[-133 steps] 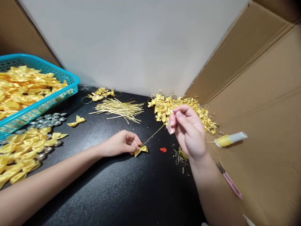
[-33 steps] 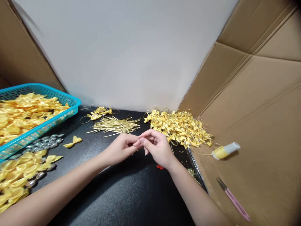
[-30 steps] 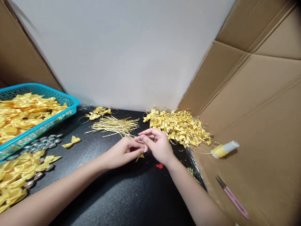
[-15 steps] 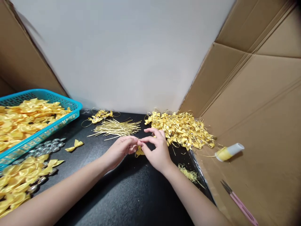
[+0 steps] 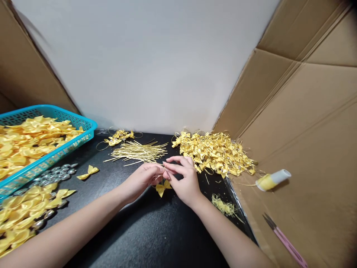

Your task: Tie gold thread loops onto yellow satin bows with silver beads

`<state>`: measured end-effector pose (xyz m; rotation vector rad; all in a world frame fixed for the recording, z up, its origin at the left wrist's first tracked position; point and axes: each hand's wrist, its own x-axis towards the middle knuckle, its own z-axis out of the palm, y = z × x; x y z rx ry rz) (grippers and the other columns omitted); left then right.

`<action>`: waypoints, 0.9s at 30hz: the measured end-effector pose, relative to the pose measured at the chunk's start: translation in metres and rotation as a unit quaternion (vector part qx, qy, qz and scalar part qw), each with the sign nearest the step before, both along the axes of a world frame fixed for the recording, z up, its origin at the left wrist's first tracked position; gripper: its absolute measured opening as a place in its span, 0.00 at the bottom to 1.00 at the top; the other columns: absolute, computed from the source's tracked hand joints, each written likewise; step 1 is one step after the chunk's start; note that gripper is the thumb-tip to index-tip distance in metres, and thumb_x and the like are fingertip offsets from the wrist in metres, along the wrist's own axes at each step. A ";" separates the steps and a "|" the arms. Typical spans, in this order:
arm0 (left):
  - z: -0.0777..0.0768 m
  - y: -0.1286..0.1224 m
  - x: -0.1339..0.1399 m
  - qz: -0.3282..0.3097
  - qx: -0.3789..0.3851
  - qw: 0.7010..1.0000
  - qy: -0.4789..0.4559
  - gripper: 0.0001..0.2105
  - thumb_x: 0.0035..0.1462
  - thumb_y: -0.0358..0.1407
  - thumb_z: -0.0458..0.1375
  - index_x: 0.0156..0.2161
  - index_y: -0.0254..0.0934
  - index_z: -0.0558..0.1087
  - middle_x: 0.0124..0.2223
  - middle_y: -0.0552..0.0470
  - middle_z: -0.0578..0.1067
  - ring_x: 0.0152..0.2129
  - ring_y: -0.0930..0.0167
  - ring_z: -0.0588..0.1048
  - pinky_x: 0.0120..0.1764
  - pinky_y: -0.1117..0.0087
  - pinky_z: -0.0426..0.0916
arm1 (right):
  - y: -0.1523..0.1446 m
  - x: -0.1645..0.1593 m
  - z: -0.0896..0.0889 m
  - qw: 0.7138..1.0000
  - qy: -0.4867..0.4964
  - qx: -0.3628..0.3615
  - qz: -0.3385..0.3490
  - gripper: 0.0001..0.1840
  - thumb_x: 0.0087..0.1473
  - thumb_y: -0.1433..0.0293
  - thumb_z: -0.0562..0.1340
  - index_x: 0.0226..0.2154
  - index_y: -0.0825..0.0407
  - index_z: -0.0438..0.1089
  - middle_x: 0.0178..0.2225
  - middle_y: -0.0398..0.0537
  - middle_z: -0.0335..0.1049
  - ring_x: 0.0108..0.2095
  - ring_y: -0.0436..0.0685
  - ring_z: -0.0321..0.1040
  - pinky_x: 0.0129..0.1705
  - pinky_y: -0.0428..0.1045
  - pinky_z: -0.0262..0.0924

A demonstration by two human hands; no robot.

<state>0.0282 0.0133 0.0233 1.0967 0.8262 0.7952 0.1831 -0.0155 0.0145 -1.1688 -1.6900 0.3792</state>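
Observation:
Close together over the black table, my left hand (image 5: 144, 178) and my right hand (image 5: 184, 179) pinch a thin gold tie (image 5: 164, 168) between their fingertips. A yellow satin bow (image 5: 163, 188) hangs just under the fingers, partly hidden by them. Behind my left hand lies a loose stack of gold twist ties (image 5: 139, 152). A heap of yellow bows with gold loops (image 5: 214, 152) sits just beyond my right hand. A single bow (image 5: 88, 172) rests on the table left of my hands.
At left stands a blue basket (image 5: 93, 128) of yellow bows, with clear gems (image 5: 57, 173) and more bows (image 5: 25, 212) before it. A small looped-bow group (image 5: 118, 137) lies at the back. To the right are thread scraps (image 5: 224, 205), a thread spool (image 5: 273, 180) and pink-handled snips (image 5: 287, 242).
The bow under my fingers now shows more fully and hangs lower. My right hand has shifted slightly down, its fingers closer together. Both hands still pinch at the same spot.

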 end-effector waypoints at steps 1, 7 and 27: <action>0.000 0.001 -0.002 -0.012 0.002 1.000 0.008 0.09 0.45 0.35 0.59 0.20 0.33 0.76 0.20 0.54 0.67 0.21 0.74 0.58 0.26 0.73 0.54 | 0.001 0.002 0.002 1.000 -0.007 -0.006 0.006 0.10 0.51 0.74 0.66 0.32 0.42 0.80 0.39 0.45 0.76 0.42 0.59 0.65 0.47 0.58 0.61; -0.003 0.007 -0.009 -0.043 0.027 0.998 0.040 0.09 0.47 0.36 0.58 0.23 0.35 0.78 0.22 0.54 0.69 0.22 0.73 0.60 0.27 0.72 0.55 | 0.005 0.015 0.016 0.998 -0.043 0.004 0.046 0.06 0.48 0.75 0.69 0.26 0.48 0.78 0.36 0.44 0.75 0.42 0.57 0.64 0.48 0.56 0.59; 0.009 0.014 -0.026 -0.134 0.452 0.817 0.331 0.18 0.58 0.42 0.58 0.53 0.43 0.75 0.61 0.44 0.70 0.54 0.56 0.70 0.58 0.45 0.57 | 0.006 0.038 0.035 0.988 -0.097 -0.035 0.119 0.07 0.49 0.77 0.64 0.24 0.50 0.72 0.27 0.42 0.74 0.32 0.53 0.69 0.41 0.53 0.60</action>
